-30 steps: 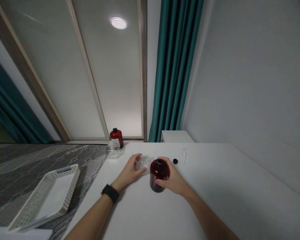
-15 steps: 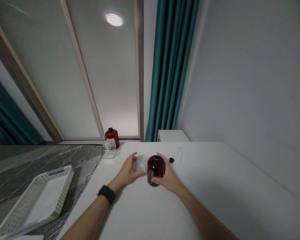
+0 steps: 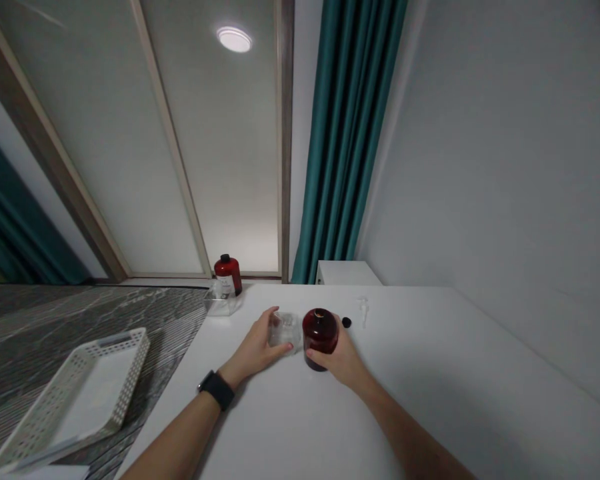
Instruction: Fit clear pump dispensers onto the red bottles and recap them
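Note:
A dark red bottle (image 3: 320, 332) with an uncapped mouth stands on the white table (image 3: 430, 400), and my right hand (image 3: 341, 360) is wrapped round its lower right side. Just left of it sits a small clear container (image 3: 285, 329), which my left hand (image 3: 258, 347) grips with thumb and fingers. The two vessels stand almost touching. On my left wrist is a black watch (image 3: 217, 389).
A small black cap (image 3: 347, 322) and a clear pump head (image 3: 363, 309) lie behind the bottle. A second red bottle (image 3: 229, 274) and a clear box (image 3: 222, 303) sit at the table's far left corner. A white perforated tray (image 3: 75, 400) rests on the dark surface at left.
The red bottle went from tilted toward me to standing upright, and it sits closer to the clear container. Both hands kept their grips.

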The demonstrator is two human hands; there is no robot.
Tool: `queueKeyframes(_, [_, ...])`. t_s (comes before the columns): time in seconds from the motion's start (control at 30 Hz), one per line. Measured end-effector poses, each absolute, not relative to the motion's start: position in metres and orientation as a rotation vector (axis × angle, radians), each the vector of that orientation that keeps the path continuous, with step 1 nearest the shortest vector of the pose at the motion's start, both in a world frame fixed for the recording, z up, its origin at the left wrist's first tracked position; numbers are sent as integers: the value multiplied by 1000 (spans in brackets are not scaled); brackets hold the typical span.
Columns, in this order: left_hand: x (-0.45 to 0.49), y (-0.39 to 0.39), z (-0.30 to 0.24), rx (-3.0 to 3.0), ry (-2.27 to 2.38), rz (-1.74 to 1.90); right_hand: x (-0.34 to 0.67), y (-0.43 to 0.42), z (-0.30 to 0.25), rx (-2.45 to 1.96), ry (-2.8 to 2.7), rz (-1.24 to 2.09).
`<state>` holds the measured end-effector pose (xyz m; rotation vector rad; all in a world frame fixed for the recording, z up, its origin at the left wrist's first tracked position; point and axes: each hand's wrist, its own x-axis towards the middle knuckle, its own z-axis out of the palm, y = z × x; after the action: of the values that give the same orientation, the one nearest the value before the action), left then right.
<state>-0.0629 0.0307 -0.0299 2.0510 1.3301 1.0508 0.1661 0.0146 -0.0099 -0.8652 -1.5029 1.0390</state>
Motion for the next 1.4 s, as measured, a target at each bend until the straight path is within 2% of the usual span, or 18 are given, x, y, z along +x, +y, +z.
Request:
queueKeyframes(0.3, [-46,4,-10,1922,1143,1124,170,14,-8,-885,-1493,1003])
queueKeyframes(0.73, [-29,-9,-12,1545,1073,1242,163,10,-17,-821,-1407,1072])
queueKeyframes(1.4, [-29,-6,-7,1788,1230,1155,169,14,-16,-1040,-1529,836])
